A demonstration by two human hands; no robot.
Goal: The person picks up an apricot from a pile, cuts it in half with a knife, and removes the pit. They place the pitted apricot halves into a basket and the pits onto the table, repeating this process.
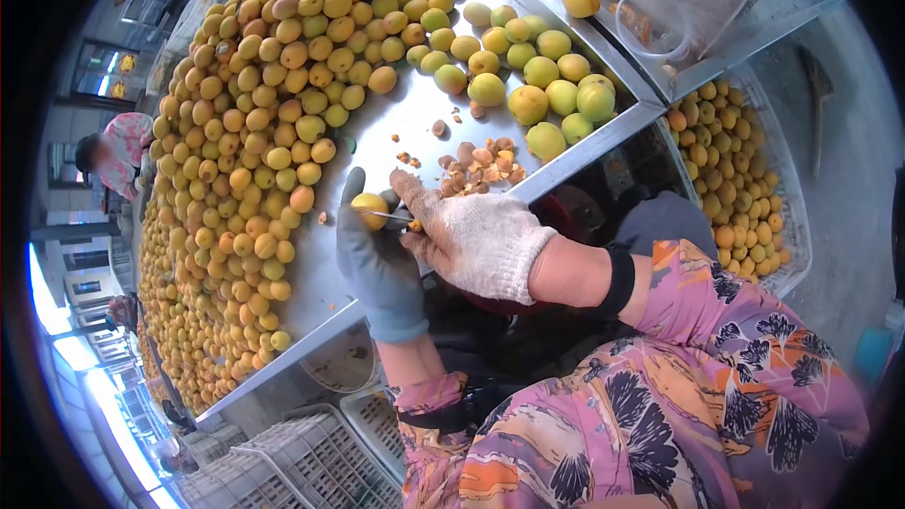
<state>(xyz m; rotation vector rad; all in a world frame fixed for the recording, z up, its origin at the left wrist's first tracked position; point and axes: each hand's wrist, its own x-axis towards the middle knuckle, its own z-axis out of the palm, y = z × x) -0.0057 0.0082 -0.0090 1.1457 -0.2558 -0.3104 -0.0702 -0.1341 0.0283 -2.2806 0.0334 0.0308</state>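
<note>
My left hand [379, 269], in a grey glove, holds a yellow apricot [368, 206] over the steel table [405, 123]. My right hand [471, 236], in a soiled white knit glove, grips a small knife [388, 217]. The thin blade lies against the apricot. Both hands are close together at the table's near edge. A little heap of brown pits and scraps [476, 165] lies just beyond my right hand.
A large pile of apricots [255, 132] covers most of the table, with greener ones [537, 85] off to one side. A white crate of apricots [740, 179] stands below the table edge. Empty plastic crates [311, 457] sit on the floor. Another person [118, 151] works at the far side.
</note>
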